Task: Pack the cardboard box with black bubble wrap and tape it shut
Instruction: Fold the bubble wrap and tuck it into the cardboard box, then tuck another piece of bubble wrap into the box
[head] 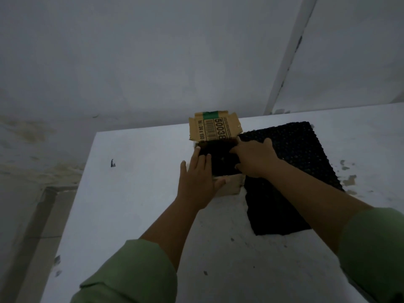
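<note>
pressing bubble wrap (220, 158) under both hands' grip.

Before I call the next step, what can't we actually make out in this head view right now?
- Inside of the cardboard box: dark, and covered by the left hand and right hand.
- Whether the black bubble wrap beside it continues into the box: the right hand hides the join.
- Small print on the raised flap: too small, and its large number is cut off by the wrap.
- Tape roll: none in frame.
</note>
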